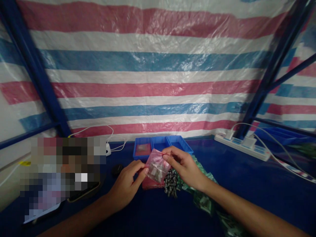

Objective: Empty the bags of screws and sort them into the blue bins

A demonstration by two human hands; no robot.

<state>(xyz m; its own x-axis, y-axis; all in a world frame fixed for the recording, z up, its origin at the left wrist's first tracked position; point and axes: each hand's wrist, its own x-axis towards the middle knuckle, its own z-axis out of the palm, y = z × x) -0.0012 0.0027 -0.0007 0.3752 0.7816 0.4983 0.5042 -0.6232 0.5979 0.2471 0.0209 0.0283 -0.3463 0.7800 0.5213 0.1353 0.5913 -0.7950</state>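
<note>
A small clear pink bag (pixel 156 167) with small metallic pieces inside is held up between both hands. My left hand (pixel 129 179) pinches its left edge between thumb and fingers. At the upper right corner of the bag, my right hand (pixel 184 164) grips it with thumb and fingertips. Below the bag lies a stack of pink bags (pixel 150 184), partly hidden. A pile of small dark parts (pixel 171 184) sits just right of the stack, under my right hand.
Behind the hands is a blue divided tray (pixel 160 144) with a pink bag in its left compartment. Green bags (pixel 203 200) spread under my right forearm. A white power strip (pixel 242 148) lies at the back right, a round black object (pixel 117 170) at left.
</note>
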